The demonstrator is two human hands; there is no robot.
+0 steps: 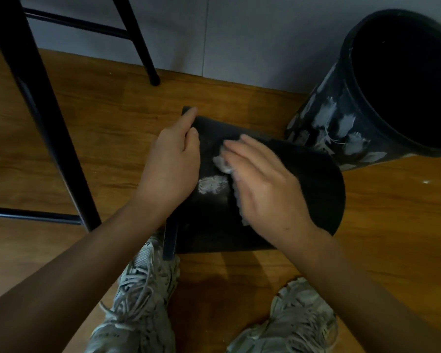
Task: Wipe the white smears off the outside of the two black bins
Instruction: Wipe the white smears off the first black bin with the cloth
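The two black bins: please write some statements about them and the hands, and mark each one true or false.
1. The bin being wiped lies on its side on the wooden floor. True.
2. The right hand presses a whitish cloth against this bin. True.
3. The left hand hangs free, away from the bin. False: it rests on the bin's left side and steadies it.
4. The bin near the wall is already clean. False: many white smears cover its outside.
5. No smear remains on the bin being wiped. False: a white smear shows between the two hands.
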